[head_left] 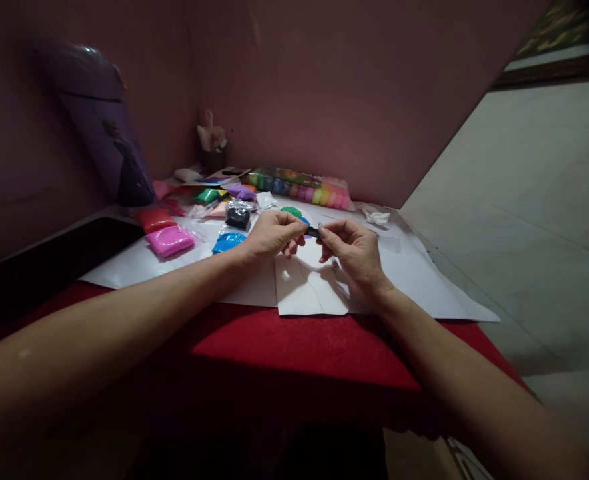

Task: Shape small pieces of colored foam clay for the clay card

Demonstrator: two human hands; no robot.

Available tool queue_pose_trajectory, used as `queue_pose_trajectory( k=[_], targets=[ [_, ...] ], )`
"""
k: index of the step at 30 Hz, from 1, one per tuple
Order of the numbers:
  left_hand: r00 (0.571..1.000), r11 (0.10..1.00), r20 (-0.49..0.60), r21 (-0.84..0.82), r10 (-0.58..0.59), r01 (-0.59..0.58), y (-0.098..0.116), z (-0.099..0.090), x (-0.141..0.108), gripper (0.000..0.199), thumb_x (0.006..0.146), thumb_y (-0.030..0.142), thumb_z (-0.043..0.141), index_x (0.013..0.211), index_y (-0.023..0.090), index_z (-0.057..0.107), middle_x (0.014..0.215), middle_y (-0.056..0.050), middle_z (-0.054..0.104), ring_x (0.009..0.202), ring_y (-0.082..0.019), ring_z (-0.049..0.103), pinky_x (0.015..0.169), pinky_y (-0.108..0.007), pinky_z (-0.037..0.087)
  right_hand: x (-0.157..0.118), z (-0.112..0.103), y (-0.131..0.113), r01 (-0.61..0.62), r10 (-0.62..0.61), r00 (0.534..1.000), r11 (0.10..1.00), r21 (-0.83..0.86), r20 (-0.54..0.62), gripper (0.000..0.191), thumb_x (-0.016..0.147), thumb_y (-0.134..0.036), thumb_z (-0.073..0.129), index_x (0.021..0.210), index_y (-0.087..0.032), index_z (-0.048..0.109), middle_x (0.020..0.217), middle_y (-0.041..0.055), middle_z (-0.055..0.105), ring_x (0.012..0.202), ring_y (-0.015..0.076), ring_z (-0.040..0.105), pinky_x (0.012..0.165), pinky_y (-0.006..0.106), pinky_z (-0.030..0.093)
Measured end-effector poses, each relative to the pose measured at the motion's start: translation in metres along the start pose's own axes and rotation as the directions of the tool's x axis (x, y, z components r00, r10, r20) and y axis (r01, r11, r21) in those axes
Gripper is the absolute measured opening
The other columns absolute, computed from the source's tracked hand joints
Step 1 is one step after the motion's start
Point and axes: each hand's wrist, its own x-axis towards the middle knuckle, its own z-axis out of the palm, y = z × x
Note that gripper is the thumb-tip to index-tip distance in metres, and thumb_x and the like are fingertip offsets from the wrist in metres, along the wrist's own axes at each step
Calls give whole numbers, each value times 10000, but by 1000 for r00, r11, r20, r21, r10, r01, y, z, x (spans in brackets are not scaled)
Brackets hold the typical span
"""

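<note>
Both hands meet above the white paper, pinching a small black piece [312,232] between them. My left hand [275,235] has thumb and forefinger closed on its left end. On the other end, the fingers of my right hand [351,248] are pressed together. Below the hands lies a white card [311,290] with faint lines on it. Behind them, partly hidden, are a green lump [291,211] and bits of blue and purple. A packet of black clay [238,218] and a blue packet [229,242] lie left of my left hand.
Pink [170,241] and red [155,220] packets lie at the left beside a dark flat object [59,257]. A long bag of colourful pieces [299,188] is at the back, with crumpled tissue [375,215] to its right. White sheets cover part of the red cloth [294,347].
</note>
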Motion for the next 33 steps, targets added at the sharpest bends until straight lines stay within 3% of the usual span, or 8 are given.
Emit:
queue_pose_trajectory(
  k=[4,8,12,17,23,28,33],
  targets=[
    [999,996,3,-80,32,-32,-2,-4,0,244,838,86,579,595,100,591,460,9,574,343,-37,470,378,-157,350,2,-3,1,-8,8,998,1000,0,-56,225,722,-351,751,746,-174,615,625,-20,608,470,83,530,415,224,515],
    [994,983,100,-179,48,-30,-9,-7,2,74,786,111,659,721,94,631,615,-27,665,443,-70,558,429,-187,441,2,-5,3,-28,27,998,1000,-14,-55,247,740,-389,743,763,-179,614,639,-14,610,488,87,534,433,229,528],
    [983,988,179,-151,34,-6,-11,-6,2,56,763,109,690,767,77,645,613,-43,678,435,-78,568,434,-196,454,1,-4,2,-33,32,999,999,-33,-27,280,758,-441,724,771,-187,607,641,-21,593,497,90,543,446,232,538],
    [990,995,143,-95,-2,16,-7,-4,0,93,759,87,696,708,88,618,547,-30,655,397,-91,565,412,-206,453,-1,-2,0,-17,17,1000,1000,-9,26,302,747,-465,733,777,-185,622,608,-30,581,501,97,554,459,239,547],
    [995,999,97,-31,27,-24,-4,-4,0,162,748,101,729,685,103,579,494,2,615,336,-65,514,357,-172,369,-3,0,-4,-4,4,997,1000,4,81,323,728,-479,750,788,-180,645,629,-17,607,538,110,574,483,253,557],
    [992,999,130,31,8,-12,-4,-3,-1,38,783,93,682,760,79,654,527,-1,619,372,-67,534,390,-190,426,-3,0,-6,-8,8,995,1000,-1,100,310,702,-446,776,799,-179,654,647,-14,622,552,114,582,487,259,552],
    [992,999,121,28,19,-23,-4,-3,0,61,795,86,655,734,84,655,555,-4,622,385,-68,537,395,-202,433,-3,-1,-3,11,-8,995,999,-36,95,297,720,-427,766,855,-184,662,645,-12,631,574,118,581,465,235,517]
  ],
)
